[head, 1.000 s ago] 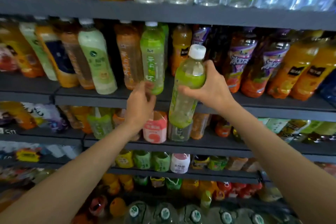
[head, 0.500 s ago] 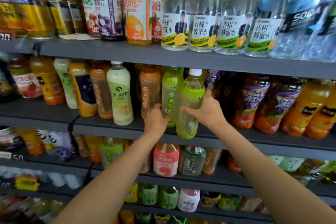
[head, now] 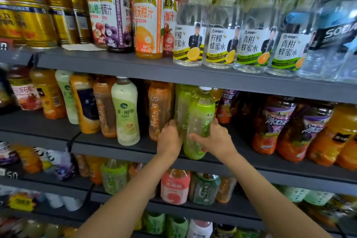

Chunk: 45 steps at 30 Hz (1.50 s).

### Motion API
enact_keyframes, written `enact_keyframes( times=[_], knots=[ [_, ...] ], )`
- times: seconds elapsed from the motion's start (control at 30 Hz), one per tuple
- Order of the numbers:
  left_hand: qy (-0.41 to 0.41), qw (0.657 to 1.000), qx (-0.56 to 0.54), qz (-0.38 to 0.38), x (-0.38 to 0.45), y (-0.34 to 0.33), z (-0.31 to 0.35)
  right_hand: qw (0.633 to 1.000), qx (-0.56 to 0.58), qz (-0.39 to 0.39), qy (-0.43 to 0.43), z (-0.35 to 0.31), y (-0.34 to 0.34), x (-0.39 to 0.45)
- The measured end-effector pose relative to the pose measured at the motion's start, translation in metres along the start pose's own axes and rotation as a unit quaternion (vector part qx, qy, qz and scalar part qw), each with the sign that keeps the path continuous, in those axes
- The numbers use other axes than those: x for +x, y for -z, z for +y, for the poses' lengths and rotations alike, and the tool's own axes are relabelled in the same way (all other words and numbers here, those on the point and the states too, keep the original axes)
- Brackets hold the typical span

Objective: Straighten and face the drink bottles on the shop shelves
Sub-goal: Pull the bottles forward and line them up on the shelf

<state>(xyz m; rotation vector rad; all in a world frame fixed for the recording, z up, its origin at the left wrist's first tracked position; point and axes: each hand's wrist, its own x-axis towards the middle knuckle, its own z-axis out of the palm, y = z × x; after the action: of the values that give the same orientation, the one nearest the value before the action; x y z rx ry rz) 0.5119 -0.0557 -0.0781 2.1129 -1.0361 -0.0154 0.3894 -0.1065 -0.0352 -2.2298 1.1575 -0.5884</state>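
Evidently full and heavyish, the slick green bottle (head: 199, 121) sat gripped low between right hand (head: 216, 139) and left hand (head: 169, 139), both wrapped round its waist.

Grey metal shelves (head: 193, 72) in tiers, dark shelf edges, even shop light — price tags (head: 5, 44) at left, blurred

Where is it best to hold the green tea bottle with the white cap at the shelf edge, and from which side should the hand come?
Probably round its lower body, from the front right, as the right hand does: the green tea bottle stands upright with a twin close on its left and the upper shelf just above its cap.
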Motion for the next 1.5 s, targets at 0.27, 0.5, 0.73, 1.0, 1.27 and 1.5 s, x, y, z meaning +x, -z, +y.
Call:
enact_keyframes(
  times=[0.27, 0.5, 0.73, 1.0, 1.27, 1.5],
  knots=[
    [-0.035, 0.996, -0.065, 0.054, -0.031, 0.018, -0.028, 0.999, -0.016, 0.027, 0.012, -0.001, -0.010, 0.006],
    [-0.073, 0.996, -0.042, -0.008, -0.040, 0.005, -0.005, 1.000, -0.020, 0.022, 0.002, -0.003, -0.010, 0.015],
    [-0.045, 0.997, 0.015, -0.065, -0.045, 0.008, 0.006, 1.000, -0.026, 0.007, -0.002, 0.002, -0.005, 0.019],
    [0.013, 0.999, 0.023, 0.025, -0.065, 0.034, -0.021, 0.999, -0.022, -0.001, -0.042, 0.008, 0.001, 0.023],
    [0.087, 0.977, -0.081, 0.177, -0.046, 0.063, -0.043, 0.985, 0.058, 0.160, 0.018, 0.024, -0.017, -0.007],
    [0.063, 0.980, -0.121, 0.148, -0.038, 0.087, -0.077, 0.977, 0.065, 0.090, 0.183, -0.078, -0.064, -0.011]
  ],
)
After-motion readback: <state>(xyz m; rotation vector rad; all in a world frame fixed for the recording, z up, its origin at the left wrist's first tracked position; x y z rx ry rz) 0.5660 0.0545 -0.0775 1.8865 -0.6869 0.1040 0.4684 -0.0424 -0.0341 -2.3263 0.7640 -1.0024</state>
